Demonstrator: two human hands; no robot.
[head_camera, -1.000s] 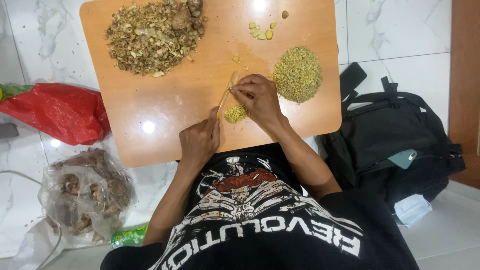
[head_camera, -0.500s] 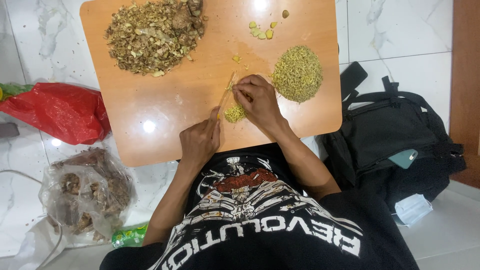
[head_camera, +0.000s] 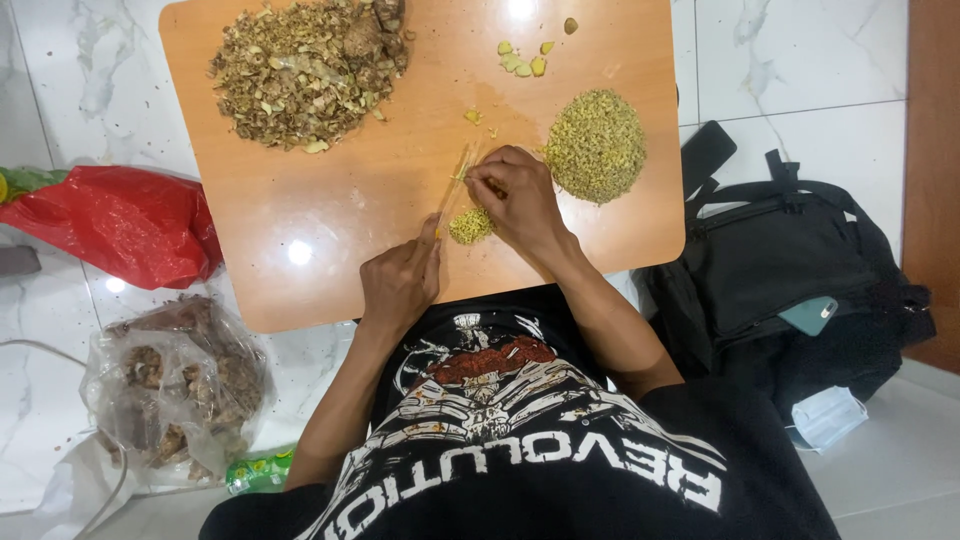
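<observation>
Two bare hands work at a pale wooden tabletop (head_camera: 330, 240): the left hand (head_camera: 400, 280) is closed around a thin yellowish knife (head_camera: 455, 185), while the right hand (head_camera: 515, 195) pinches a small yellow piece against the blade, just above a small heap of yellow-green mince (head_camera: 470, 226). With fingertips this near the edge, a slip could nick them.

Hidden, cropped, unclear bits, placed rel. to the bench (head_camera: 330, 240)

Bench top edge cut off by frame, w/ part of the brown heap (head_camera: 305, 70) on it. Knife (head_camera: 452, 195) handle buried in left hand (head_camera: 400, 285); blade too thin to read. Piece under right hand (head_camera: 520, 200) fingers (head_camera: 480, 180) hidden. Clear bag (head_camera: 175, 385) left of bench: contents murky.
</observation>
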